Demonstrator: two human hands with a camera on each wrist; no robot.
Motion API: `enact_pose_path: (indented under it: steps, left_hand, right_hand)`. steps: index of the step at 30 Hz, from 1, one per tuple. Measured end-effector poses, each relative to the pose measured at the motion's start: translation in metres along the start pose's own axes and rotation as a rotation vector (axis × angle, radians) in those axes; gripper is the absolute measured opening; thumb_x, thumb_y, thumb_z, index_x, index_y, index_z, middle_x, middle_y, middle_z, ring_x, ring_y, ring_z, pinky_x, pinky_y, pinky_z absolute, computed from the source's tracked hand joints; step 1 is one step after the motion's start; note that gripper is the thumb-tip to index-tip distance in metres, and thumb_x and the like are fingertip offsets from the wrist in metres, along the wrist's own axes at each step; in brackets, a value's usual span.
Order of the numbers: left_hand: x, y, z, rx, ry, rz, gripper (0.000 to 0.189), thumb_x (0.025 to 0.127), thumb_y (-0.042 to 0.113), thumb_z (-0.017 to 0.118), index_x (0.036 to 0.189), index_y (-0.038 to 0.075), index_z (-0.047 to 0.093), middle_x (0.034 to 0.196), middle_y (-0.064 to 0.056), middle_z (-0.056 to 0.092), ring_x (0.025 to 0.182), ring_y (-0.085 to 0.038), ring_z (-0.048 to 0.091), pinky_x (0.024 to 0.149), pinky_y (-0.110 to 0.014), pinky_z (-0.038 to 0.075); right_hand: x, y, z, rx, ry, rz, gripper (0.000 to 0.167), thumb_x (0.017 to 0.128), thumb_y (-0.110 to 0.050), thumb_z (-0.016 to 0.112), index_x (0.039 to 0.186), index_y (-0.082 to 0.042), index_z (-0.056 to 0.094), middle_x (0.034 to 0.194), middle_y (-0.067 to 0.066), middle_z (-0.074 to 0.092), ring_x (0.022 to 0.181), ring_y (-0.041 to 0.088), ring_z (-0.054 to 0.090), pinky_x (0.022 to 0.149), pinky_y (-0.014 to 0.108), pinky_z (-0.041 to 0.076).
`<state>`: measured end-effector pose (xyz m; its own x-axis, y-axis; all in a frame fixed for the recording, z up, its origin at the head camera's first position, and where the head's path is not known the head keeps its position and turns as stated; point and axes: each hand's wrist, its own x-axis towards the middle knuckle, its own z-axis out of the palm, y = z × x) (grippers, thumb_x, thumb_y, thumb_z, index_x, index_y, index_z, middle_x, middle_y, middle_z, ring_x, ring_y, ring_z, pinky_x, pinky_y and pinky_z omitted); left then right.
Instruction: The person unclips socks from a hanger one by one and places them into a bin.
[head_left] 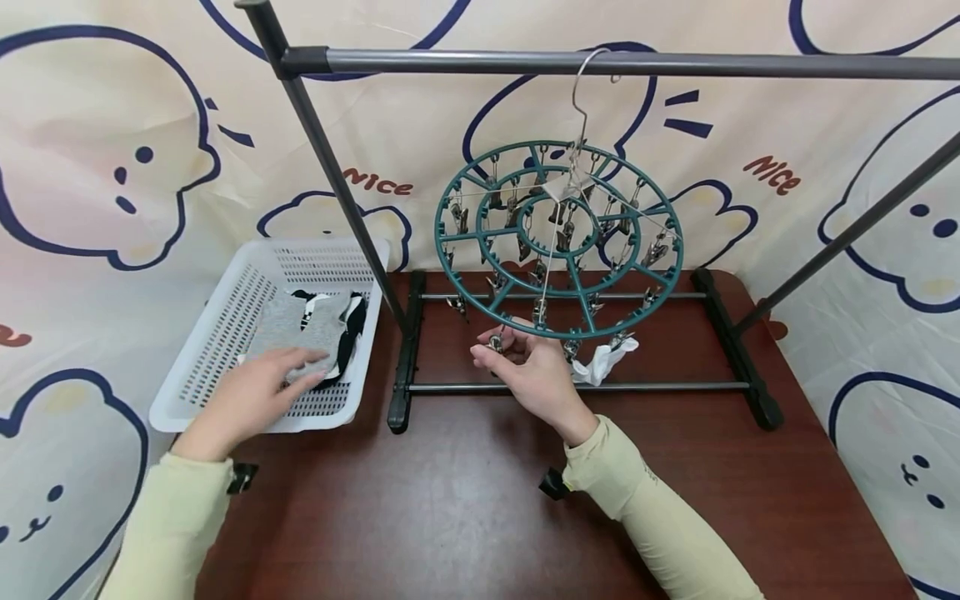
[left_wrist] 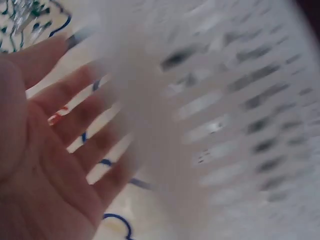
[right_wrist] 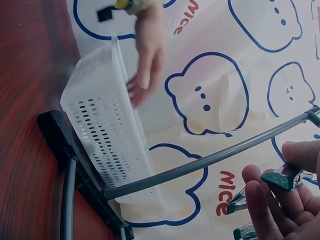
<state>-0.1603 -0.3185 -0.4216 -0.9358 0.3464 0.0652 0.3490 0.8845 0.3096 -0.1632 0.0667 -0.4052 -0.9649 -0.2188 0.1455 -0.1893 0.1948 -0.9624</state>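
My left hand [head_left: 251,398] reaches over the near-left side of a white plastic basket [head_left: 206,333], its fingers extended above folded grey cloth items [head_left: 324,323] with black and white parts. In the left wrist view that palm [left_wrist: 60,150] faces the camera, fingers spread, beside the blurred basket wall. My right hand [head_left: 542,375] is under the front of a round green clip hanger [head_left: 437,229]. Between thumb and fingers it pinches a metal clip [head_left: 495,342], whose green tip [right_wrist: 278,180] shows in the right wrist view. A white cloth [head_left: 604,361] hangs from a clip just right of this hand.
The hanger's hook [head_left: 577,87] hangs on the horizontal bar [head_left: 450,62] of a dark rack. The rack's black feet [head_left: 402,375] stand on a brown table [head_left: 450,500], beside the basket. Many other clips dangle from the rings. Patterned fabric [head_left: 75,317] surrounds the table.
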Motion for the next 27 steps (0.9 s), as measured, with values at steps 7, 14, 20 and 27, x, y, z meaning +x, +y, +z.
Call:
enact_pose_path:
  steps: [7,14,20,27]
  left_hand:
    - [-0.028,-0.004,0.037,0.039,0.156,-0.059,0.023,0.103,0.036,0.062,0.092,0.024,0.078,0.086,0.001,0.076,0.077,-0.028,0.071,0.063,-0.049,0.052]
    - [-0.031,-0.009,0.054,0.105,0.341,-0.018,0.053,0.099,0.030,0.065,0.055,0.030,0.036,0.053,0.011,0.036,0.049,-0.012,0.042,0.046,-0.031,0.026]
    - [-0.030,-0.008,0.054,0.116,0.363,-0.019,0.051,0.097,0.029,0.066,0.055,0.031,0.037,0.052,0.010,0.039,0.048,-0.012,0.043,0.044,-0.030,0.024]
    - [-0.031,-0.006,0.054,0.124,0.341,-0.024,0.050,0.098,0.030,0.065,0.055,0.031,0.038,0.053,0.010,0.042,0.047,-0.013,0.045,0.044,-0.030,0.024]
  right_hand:
    - [0.001,0.004,0.000,0.000,0.000,-0.026,0.024,0.097,-0.024,0.075,0.111,-0.005,0.074,0.088,0.008,0.074,0.086,0.016,0.077,0.071,0.025,0.055]
    - [-0.003,0.006,0.002,-0.171,0.007,-0.153,0.030,0.102,-0.027,0.069,0.128,-0.012,0.071,0.104,0.003,0.077,0.096,0.016,0.073,0.075,0.029,0.056]
    - [-0.015,0.003,-0.001,-0.481,0.071,-0.350,0.052,0.100,-0.026,0.071,0.146,-0.007,0.058,0.137,0.006,0.069,0.134,0.022,0.060,0.107,0.044,0.051]
    - [-0.035,-0.004,-0.013,-0.614,0.247,-0.618,0.040,0.098,-0.020,0.072,0.133,-0.002,0.068,0.127,0.012,0.073,0.117,0.027,0.069,0.098,0.045,0.056]
